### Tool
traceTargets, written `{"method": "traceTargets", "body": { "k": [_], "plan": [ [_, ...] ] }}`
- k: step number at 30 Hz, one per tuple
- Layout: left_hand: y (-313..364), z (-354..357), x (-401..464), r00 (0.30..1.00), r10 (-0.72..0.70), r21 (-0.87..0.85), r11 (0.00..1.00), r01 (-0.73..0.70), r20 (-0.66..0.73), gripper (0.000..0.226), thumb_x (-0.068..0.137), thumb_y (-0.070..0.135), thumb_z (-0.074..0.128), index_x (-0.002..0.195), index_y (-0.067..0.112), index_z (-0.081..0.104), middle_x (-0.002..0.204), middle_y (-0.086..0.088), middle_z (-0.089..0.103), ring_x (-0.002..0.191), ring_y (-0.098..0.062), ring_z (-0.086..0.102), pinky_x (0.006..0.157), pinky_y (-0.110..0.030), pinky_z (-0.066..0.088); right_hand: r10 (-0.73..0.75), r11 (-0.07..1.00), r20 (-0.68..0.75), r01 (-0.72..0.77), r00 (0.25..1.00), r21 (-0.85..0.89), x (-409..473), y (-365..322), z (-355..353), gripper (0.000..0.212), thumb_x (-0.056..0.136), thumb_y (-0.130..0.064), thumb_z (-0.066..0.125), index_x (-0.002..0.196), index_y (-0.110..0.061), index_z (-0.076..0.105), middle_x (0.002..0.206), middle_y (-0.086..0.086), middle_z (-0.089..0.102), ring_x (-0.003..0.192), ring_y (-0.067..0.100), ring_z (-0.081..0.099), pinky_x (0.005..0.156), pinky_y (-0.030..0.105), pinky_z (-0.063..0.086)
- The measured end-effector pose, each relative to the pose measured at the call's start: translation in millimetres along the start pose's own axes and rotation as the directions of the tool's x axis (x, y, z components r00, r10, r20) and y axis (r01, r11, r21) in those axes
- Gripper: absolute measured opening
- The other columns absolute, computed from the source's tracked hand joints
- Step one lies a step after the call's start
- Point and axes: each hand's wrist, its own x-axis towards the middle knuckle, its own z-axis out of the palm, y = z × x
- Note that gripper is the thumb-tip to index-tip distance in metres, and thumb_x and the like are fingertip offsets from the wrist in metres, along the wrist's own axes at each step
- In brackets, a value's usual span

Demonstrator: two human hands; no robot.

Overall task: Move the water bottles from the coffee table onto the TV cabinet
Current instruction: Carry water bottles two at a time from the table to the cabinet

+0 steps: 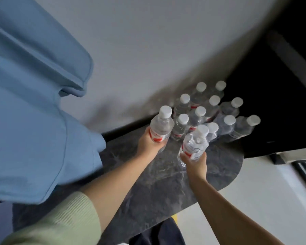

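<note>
We grip one water bottle (160, 127) in our left hand (149, 143) and another bottle (194, 145) in our right hand (195, 162), fingers wrapped round the lower bodies. Both stand nearly upright, white caps toward us, just above the dark marbled top (166, 174). Their red-and-white labels are too blurred to read. A cluster of bottles (214, 112) stands upright just behind.

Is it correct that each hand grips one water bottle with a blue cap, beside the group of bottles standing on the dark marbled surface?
Not quite: the caps are white, not blue, as the head view shows. The left hand grips one water bottle and the right hand grips another, beside the group of bottles standing on the dark marbled surface.
</note>
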Motion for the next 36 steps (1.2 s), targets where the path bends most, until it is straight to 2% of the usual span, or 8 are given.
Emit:
{"method": "traceTargets", "body": {
  "k": [6, 9, 15, 21, 24, 29, 31, 36],
  "plan": [
    [-38.2, 33.5, 75.8, 1.0, 0.012, -0.062, 0.998, -0.013, -0.007, 0.061, 0.073, 0.02, 0.082, 0.127, 0.019, 0.052, 0.116, 0.0, 0.066, 0.106, -0.018, 0.062, 0.082, -0.023, 0.044, 0.047, 0.992, -0.175, -0.026, 0.983, 0.12, 46.1, 33.3, 48.6, 0.059, 0.08, -0.02, 0.077, 0.129, -0.019, 0.044, 0.113, -0.003, 0.061, 0.102, 0.017, 0.058, 0.088, 0.029, 0.043],
    [-52.0, 42.5, 102.3, 1.0, 0.02, -0.113, 0.993, -0.019, 0.012, 0.068, 0.07, 0.029, 0.083, 0.129, 0.023, 0.051, 0.119, 0.002, 0.067, 0.109, -0.016, 0.063, 0.092, -0.031, 0.05, 0.06, 0.982, -0.235, -0.014, 0.97, 0.19, 57.4, 39.7, 64.4, 0.064, 0.083, -0.02, 0.074, 0.137, -0.023, 0.039, 0.115, -0.006, 0.059, 0.104, 0.012, 0.055, 0.089, 0.025, 0.038],
    [-57.2, 51.2, 134.5, 0.983, 0.091, -0.194, 0.979, -0.059, 0.159, 0.082, 0.065, 0.027, 0.088, 0.135, 0.02, 0.046, 0.126, 0.003, 0.063, 0.116, -0.012, 0.06, 0.101, -0.037, 0.048, 0.056, 0.976, -0.297, 0.011, 0.953, 0.219, 71.3, 46.8, 83.7, 0.073, 0.087, -0.023, 0.07, 0.145, -0.027, 0.026, 0.122, -0.005, 0.057, 0.105, 0.006, 0.051, 0.088, 0.021, 0.034],
    [-50.4, 47.6, 136.7, 0.954, 0.151, -0.112, 0.986, -0.126, 0.259, 0.079, 0.07, 0.026, 0.085, 0.136, 0.02, 0.041, 0.133, 0.002, 0.056, 0.123, -0.014, 0.052, 0.101, -0.029, 0.041, 0.048, 0.975, -0.273, 0.014, 0.961, 0.221, 75.3, 48.2, 81.8, 0.083, 0.086, -0.018, 0.071, 0.148, -0.026, 0.017, 0.119, -0.008, 0.05, 0.106, 0.005, 0.047, 0.085, 0.016, 0.033],
    [-41.6, 42.6, 130.3, 0.948, 0.133, -0.063, 0.991, -0.12, 0.289, 0.056, 0.075, 0.018, 0.081, 0.118, 0.029, 0.045, 0.117, 0.009, 0.056, 0.113, -0.007, 0.051, 0.09, -0.022, 0.039, 0.055, 0.973, -0.243, 0.002, 0.968, 0.23, 75.8, 48.3, 80.7, 0.083, 0.082, -0.021, 0.075, 0.145, -0.024, 0.02, 0.13, -0.001, 0.053, 0.11, 0.013, 0.052, 0.09, 0.025, 0.037],
    [-42.2, 27.1, 108.6, 0.973, 0.03, 0.035, 0.999, -0.039, 0.227, 0.093, 0.078, 0.016, 0.078, 0.15, 0.019, 0.019, 0.15, -0.003, 0.039, 0.137, -0.02, 0.039, 0.104, -0.027, 0.034, 0.046, 0.984, -0.203, -0.01, 0.978, 0.179, 57.6, 54.1, 68.0, 0.089, 0.078, -0.022, 0.078, 0.144, -0.028, 0.018, 0.144, 0.002, 0.042, 0.128, 0.019, 0.047, 0.105, 0.036, 0.042],
    [-44.4, 21.2, 95.6, 0.98, 0.02, 0.088, 0.995, -0.039, 0.197, 0.095, 0.078, 0.018, 0.077, 0.152, 0.019, 0.017, 0.153, -0.006, 0.034, 0.141, -0.021, 0.034, 0.112, -0.033, 0.031, 0.054, 0.99, -0.196, -0.027, 0.979, 0.137, 41.5, 51.7, 59.3, 0.095, 0.077, -0.023, 0.079, 0.147, -0.03, 0.015, 0.149, 0.006, 0.037, 0.134, 0.021, 0.041, 0.111, 0.043, 0.038],
    [-19.5, 12.7, 51.5, 0.965, 0.083, 0.204, 0.97, -0.136, 0.248, 0.089, 0.081, 0.025, 0.073, 0.151, 0.023, 0.018, 0.151, -0.003, 0.036, 0.14, -0.018, 0.034, 0.111, -0.033, 0.032, -0.011, 0.999, -0.137, 0.017, 0.99, 0.044, -1.7, 16.7, 23.3, 0.102, 0.076, -0.021, 0.081, 0.15, -0.028, 0.012, 0.155, 0.006, 0.027, 0.142, 0.021, 0.029, 0.115, 0.043, 0.032]
  ]
}}
